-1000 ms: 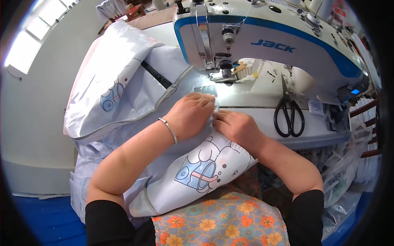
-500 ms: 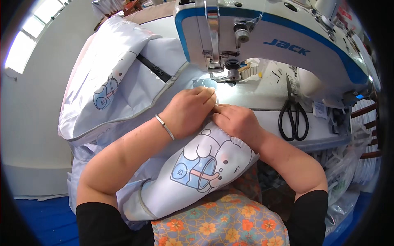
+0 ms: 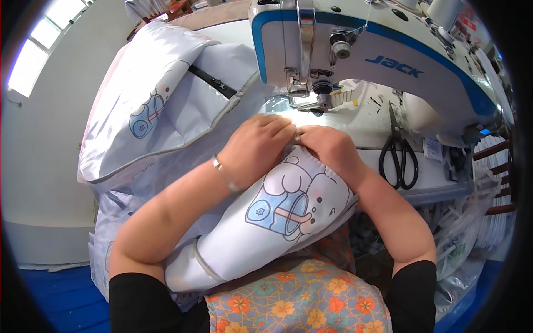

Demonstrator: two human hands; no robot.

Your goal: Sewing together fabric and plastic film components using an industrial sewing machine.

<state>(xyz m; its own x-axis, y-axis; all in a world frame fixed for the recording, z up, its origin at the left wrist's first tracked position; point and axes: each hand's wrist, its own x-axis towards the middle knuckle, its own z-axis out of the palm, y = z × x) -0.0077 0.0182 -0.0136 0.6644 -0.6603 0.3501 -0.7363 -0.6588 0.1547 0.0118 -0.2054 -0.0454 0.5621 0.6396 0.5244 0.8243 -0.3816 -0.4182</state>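
Both hands sit close together on the white printed fabric piece [image 3: 277, 211], just short of the presser foot [image 3: 313, 105] of the sewing machine [image 3: 388, 61]. The left hand [image 3: 258, 147] lies knuckles up, fingers curled and pressed together on the cloth's edge; the right hand [image 3: 333, 149] does likewise, fingertips apparently pinching the seam. To my eye, feeding evenly with the edge flat and fingers clear of the needle matters most. Black scissors [image 3: 398, 152] lie to the right.
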